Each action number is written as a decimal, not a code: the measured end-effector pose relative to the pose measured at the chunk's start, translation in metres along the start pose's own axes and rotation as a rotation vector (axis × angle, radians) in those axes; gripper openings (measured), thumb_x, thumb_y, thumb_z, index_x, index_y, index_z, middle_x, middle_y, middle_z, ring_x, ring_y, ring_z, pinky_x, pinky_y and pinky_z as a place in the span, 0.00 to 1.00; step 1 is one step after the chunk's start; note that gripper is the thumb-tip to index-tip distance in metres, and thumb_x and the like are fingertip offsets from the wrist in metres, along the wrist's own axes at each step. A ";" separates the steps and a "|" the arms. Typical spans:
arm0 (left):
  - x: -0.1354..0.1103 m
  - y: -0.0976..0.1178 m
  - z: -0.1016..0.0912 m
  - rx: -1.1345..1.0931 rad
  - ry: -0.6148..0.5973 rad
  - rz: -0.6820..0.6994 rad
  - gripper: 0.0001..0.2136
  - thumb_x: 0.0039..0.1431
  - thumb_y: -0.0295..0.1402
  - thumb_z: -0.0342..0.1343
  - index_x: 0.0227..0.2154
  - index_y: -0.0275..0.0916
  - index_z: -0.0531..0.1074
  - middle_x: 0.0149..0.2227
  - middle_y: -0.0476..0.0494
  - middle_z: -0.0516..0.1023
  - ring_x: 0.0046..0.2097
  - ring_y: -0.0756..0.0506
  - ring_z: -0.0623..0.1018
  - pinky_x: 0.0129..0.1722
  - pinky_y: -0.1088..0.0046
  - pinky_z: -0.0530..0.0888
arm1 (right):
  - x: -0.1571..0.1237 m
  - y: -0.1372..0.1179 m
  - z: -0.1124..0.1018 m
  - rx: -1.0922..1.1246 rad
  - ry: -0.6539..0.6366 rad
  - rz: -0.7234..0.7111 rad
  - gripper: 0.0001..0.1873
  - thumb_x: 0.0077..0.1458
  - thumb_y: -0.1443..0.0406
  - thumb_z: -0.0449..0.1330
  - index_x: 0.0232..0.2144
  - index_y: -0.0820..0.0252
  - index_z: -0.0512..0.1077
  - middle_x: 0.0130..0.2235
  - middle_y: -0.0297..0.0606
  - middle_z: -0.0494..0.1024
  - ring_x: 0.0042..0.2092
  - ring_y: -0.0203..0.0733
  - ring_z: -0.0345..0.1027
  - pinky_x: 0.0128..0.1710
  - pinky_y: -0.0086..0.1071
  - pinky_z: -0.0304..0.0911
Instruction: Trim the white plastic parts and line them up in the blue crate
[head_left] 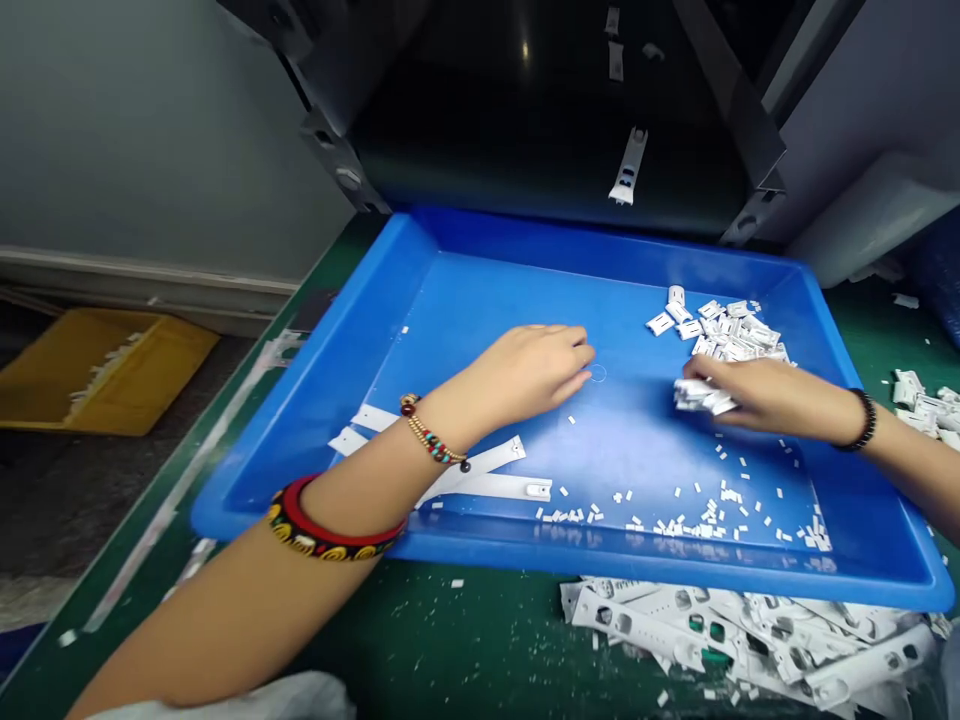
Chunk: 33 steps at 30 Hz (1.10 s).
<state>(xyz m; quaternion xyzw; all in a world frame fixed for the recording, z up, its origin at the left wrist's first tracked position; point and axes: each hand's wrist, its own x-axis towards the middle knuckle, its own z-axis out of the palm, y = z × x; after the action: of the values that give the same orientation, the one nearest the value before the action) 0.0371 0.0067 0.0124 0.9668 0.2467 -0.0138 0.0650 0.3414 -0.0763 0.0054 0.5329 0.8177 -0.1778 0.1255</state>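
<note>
A shallow blue plastic tray (600, 240) lies in front of me, holding white plastic pieces. My right hand (765, 395) is shut on a small bunch of white plastic pieces (701, 397), close to a heap of similar pieces (731, 328) at the tray's far right. My left hand (532, 375) hovers over bare blue tray floor, its fingers curled, with nothing visible in them. Long white plastic strips (480, 482) lie beneath my left wrist. Many tiny white bits (675, 520) are scattered along the tray's near side.
Behind the tray, a white strip (628, 168) lies on a dark sloped chute within a grey machine housing. Perforated white plastic frames (720, 630) are heaped on the green mat (435, 625) in front. More white pieces (919, 405) lie at right. A yellow bin (97, 375) sits on the floor at left.
</note>
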 end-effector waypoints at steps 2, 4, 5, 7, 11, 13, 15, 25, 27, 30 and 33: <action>-0.001 -0.003 -0.001 0.014 -0.001 -0.014 0.14 0.68 0.33 0.43 0.39 0.35 0.74 0.43 0.37 0.77 0.40 0.42 0.77 0.38 0.68 0.70 | 0.011 0.002 0.006 0.035 -0.117 -0.006 0.17 0.57 0.63 0.54 0.48 0.57 0.59 0.31 0.40 0.76 0.30 0.47 0.69 0.29 0.33 0.54; -0.002 -0.008 -0.002 0.021 0.047 -0.032 0.14 0.68 0.33 0.43 0.40 0.34 0.74 0.45 0.36 0.77 0.42 0.41 0.77 0.38 0.67 0.71 | 0.019 0.007 0.009 0.031 -0.042 0.062 0.17 0.57 0.63 0.53 0.49 0.59 0.59 0.34 0.44 0.77 0.32 0.49 0.70 0.30 0.33 0.55; -0.003 -0.012 -0.003 0.022 0.098 -0.039 0.14 0.68 0.32 0.44 0.41 0.34 0.74 0.46 0.35 0.77 0.43 0.41 0.77 0.40 0.66 0.71 | 0.021 0.010 0.009 0.046 0.049 0.106 0.19 0.57 0.62 0.53 0.50 0.60 0.58 0.35 0.45 0.77 0.33 0.49 0.70 0.30 0.34 0.56; -0.004 -0.018 -0.005 0.027 0.237 -0.051 0.13 0.67 0.32 0.44 0.43 0.35 0.74 0.50 0.33 0.76 0.46 0.39 0.76 0.45 0.63 0.71 | 0.020 0.010 0.007 0.143 0.229 0.155 0.26 0.58 0.58 0.54 0.56 0.62 0.56 0.34 0.42 0.75 0.31 0.48 0.69 0.30 0.34 0.57; -0.008 -0.020 -0.020 0.047 0.526 -0.128 0.13 0.67 0.34 0.45 0.47 0.38 0.71 0.55 0.34 0.73 0.54 0.38 0.73 0.54 0.58 0.67 | 0.008 -0.023 -0.001 0.447 0.420 0.058 0.32 0.57 0.48 0.57 0.57 0.57 0.59 0.33 0.35 0.73 0.27 0.43 0.66 0.30 0.34 0.61; -0.012 -0.006 -0.033 0.008 0.645 -0.194 0.12 0.67 0.34 0.46 0.47 0.40 0.70 0.56 0.36 0.72 0.58 0.38 0.71 0.58 0.58 0.65 | 0.001 -0.050 -0.006 0.577 0.506 -0.012 0.22 0.58 0.47 0.57 0.44 0.56 0.65 0.33 0.36 0.72 0.29 0.43 0.66 0.32 0.36 0.63; -0.023 0.019 -0.046 -0.081 0.734 -0.240 0.12 0.65 0.32 0.47 0.48 0.39 0.69 0.57 0.35 0.70 0.60 0.39 0.69 0.61 0.58 0.63 | -0.006 -0.078 -0.011 0.697 0.614 -0.098 0.18 0.59 0.47 0.56 0.36 0.55 0.64 0.33 0.37 0.71 0.32 0.44 0.67 0.35 0.38 0.66; -0.116 0.183 0.007 -0.587 0.562 -0.104 0.26 0.56 0.34 0.57 0.57 0.36 0.60 0.56 0.28 0.69 0.61 0.35 0.68 0.62 0.51 0.70 | -0.051 -0.182 0.016 0.739 0.767 -0.692 0.11 0.61 0.52 0.56 0.40 0.48 0.65 0.46 0.43 0.66 0.52 0.53 0.62 0.50 0.50 0.66; -0.128 0.198 0.034 -0.607 0.521 -0.167 0.22 0.55 0.36 0.57 0.53 0.40 0.64 0.52 0.33 0.73 0.57 0.36 0.72 0.57 0.48 0.74 | -0.057 -0.192 0.037 0.650 0.635 -0.868 0.11 0.61 0.53 0.58 0.43 0.47 0.65 0.46 0.41 0.68 0.53 0.52 0.62 0.52 0.48 0.65; -0.142 0.212 0.075 -0.645 0.506 -0.219 0.20 0.53 0.40 0.57 0.50 0.44 0.67 0.52 0.35 0.74 0.56 0.35 0.73 0.53 0.47 0.75 | -0.060 -0.204 0.060 0.571 0.480 -0.934 0.11 0.62 0.53 0.57 0.44 0.47 0.65 0.48 0.41 0.71 0.55 0.52 0.62 0.55 0.49 0.62; -0.153 0.217 0.107 -0.700 0.552 -0.391 0.16 0.52 0.43 0.55 0.45 0.48 0.70 0.44 0.37 0.77 0.50 0.36 0.76 0.49 0.47 0.77 | -0.055 -0.208 0.058 0.538 0.323 -0.920 0.21 0.62 0.51 0.59 0.53 0.50 0.63 0.55 0.45 0.70 0.60 0.52 0.60 0.58 0.48 0.62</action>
<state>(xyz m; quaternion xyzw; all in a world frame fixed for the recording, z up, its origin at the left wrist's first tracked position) 0.0071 -0.2694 -0.0585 0.7901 0.4215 0.3148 0.3145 0.1739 -0.2233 0.0076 0.1547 0.9008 -0.3328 -0.2322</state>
